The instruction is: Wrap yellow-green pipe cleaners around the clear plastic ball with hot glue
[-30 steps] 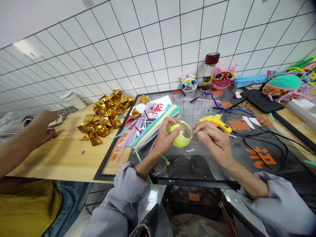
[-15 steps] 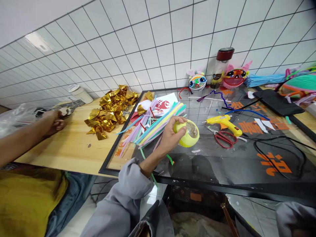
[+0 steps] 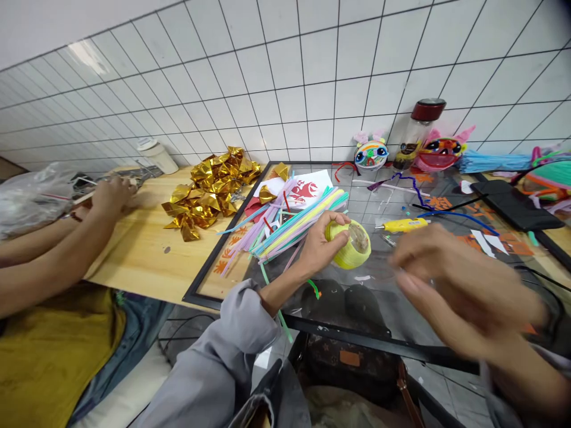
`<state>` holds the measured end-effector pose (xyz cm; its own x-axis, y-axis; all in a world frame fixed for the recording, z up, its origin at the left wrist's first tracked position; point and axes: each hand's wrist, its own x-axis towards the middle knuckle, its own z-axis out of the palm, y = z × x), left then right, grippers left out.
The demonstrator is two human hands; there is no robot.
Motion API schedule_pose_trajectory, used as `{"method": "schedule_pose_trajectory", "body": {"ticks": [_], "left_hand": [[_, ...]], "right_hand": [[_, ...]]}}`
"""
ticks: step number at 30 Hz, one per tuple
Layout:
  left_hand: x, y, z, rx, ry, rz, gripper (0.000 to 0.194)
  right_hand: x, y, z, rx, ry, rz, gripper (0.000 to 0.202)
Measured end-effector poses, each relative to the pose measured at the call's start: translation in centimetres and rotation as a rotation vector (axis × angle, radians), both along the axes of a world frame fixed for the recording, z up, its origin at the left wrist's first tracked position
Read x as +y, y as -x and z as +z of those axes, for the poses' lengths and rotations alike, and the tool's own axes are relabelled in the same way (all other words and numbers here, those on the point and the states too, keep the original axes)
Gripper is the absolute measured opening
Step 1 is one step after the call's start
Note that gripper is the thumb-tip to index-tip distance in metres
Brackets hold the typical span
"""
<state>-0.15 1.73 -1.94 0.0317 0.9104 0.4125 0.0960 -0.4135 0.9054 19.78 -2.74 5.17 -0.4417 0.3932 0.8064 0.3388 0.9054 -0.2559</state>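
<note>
My left hand [image 3: 322, 242] is closed on a hollow round yellow-wrapped form [image 3: 357, 252], thumb and fingers pinching its left rim. Its open side faces right and shows a clear, brownish inside. My right hand [image 3: 459, 285] is over the table to the right, smeared by motion, so I cannot tell how its fingers are set. Beyond it lies a yellow glue gun [image 3: 404, 225], its handle hidden behind the hand. Only the metal tip of the scissors [image 3: 389, 241] shows beside the right hand. Left of the yellow form rests a bundle of pastel pipe cleaners [image 3: 297, 229].
Folded gold foil pieces [image 3: 212, 190] lie in a heap at left. Further left, another person's hands [image 3: 111, 193] are beside a plastic bag [image 3: 35, 196]. Along the wall stand two decorated animal faces [image 3: 371, 154] and a red-lidded bottle [image 3: 417, 134]. A black phone [image 3: 517, 205] lies at right.
My right hand has come up from the lower right corner to over the table, covering the scissors. My left hand keeps its hold on the yellow form. The other person's second arm has appeared.
</note>
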Motion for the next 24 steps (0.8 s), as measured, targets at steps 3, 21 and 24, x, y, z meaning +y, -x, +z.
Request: {"method": "schedule_pose_trajectory", "body": {"ticks": [3,21,24], "left_hand": [[0.1,0.1,0.0,-0.040,0.002,-0.007,0.015],[-0.2,0.0,0.2,-0.087,-0.002,-0.010,0.015],[-0.3,0.0,0.2,-0.093,0.002,-0.012,0.016]], "right_hand": [[2.5,1.1,-1.5,-0.064,-0.119,-0.076,0.009],[3.8,2.3,-6.2,-0.165,-0.164,-0.229,0.019],[3.7,2.3,-6.1,-0.177,-0.184,-0.231,0.018]]}}
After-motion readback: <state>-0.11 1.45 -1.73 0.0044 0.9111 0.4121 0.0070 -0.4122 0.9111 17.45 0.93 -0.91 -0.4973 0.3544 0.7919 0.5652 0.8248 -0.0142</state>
